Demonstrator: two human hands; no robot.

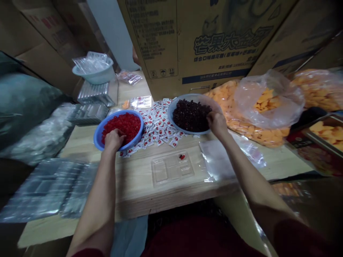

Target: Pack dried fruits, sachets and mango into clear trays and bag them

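My left hand [114, 139] reaches into a blue bowl [97, 138] of small red candies [125, 125], its fingers curled down against them. At the right side of a pale, translucent bowl [171, 119], my right hand [216, 124] has its fingers pinched together by the dark red-brown candies [190, 114]. What either hand holds is hidden. Between and below the bowls lies a clear plastic compartment tray [173, 166]. A small red piece and a dark piece [182, 157] sit in its upper right compartment.
Many small printed sachets [158, 123] lie between the bowls. Stacked clear trays [48, 189] stand at left, and plastic bags [218, 160] lie right of the tray. Bags of orange candies [257, 132] fill the right. A large carton [203, 46] stands behind.
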